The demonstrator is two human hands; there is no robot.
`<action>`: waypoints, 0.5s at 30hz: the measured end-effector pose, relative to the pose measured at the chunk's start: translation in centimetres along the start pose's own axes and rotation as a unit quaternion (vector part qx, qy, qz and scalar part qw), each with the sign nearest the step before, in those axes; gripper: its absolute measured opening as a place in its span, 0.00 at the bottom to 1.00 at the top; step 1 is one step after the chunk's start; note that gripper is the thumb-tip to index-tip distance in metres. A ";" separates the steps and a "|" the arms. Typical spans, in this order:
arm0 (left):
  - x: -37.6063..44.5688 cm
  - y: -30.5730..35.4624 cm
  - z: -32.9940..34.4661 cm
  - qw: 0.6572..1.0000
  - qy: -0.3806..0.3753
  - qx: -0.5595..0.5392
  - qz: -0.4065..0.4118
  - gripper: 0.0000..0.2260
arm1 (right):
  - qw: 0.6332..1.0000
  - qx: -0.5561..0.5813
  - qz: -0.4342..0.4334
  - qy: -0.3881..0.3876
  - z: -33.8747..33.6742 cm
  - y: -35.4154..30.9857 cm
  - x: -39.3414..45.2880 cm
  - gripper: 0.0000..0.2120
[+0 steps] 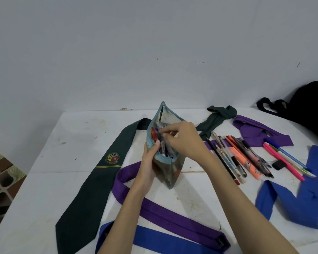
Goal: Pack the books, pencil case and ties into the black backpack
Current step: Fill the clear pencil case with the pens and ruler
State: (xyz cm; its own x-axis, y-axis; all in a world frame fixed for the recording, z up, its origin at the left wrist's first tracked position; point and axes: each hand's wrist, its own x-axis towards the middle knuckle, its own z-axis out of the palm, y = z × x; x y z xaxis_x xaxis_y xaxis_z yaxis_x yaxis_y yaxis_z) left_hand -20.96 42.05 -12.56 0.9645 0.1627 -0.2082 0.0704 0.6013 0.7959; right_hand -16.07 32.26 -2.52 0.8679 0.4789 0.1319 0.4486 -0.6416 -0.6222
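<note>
My hands at the open pencil case, stood on end on the counter.

I gripped the pencil case (165, 143) by its near left edge with my left hand (151, 162), thumb hooked over the rim, while my right hand (180, 138) pinched the pens inside its mouth. Loose pens (242, 158) lay just to the right. A green tie (99, 176), purple tie (165, 215) and blue tie (305, 200) sprawled around on the white counter (44, 208); the black backpack (312, 107) sat far right.
</note>
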 end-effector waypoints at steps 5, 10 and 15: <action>0.1 -0.2 -0.5 1.000 0.002 -0.002 -0.007 0.31 | 0.961 0.123 0.030 0.245 -2.2 3.1 -1.0 0.08; -0.1 0.0 -0.1 1.000 -0.004 -0.017 -0.016 0.30 | 0.962 -0.057 0.218 0.157 -3.9 9.7 -2.7 0.05; -0.7 -0.7 2.3 0.999 -0.029 0.020 -0.019 0.30 | 0.942 -0.201 0.255 0.080 -1.9 11.9 -4.5 0.06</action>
State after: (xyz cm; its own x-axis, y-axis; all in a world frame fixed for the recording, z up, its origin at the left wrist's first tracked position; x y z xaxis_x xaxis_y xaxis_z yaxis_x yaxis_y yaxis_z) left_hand -21.10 39.73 -11.61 0.9741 0.0944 -0.2054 0.1153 0.5739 0.8108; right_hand -14.21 21.30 -9.05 0.9991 -0.0296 0.0303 -0.0193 -0.9545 -0.2975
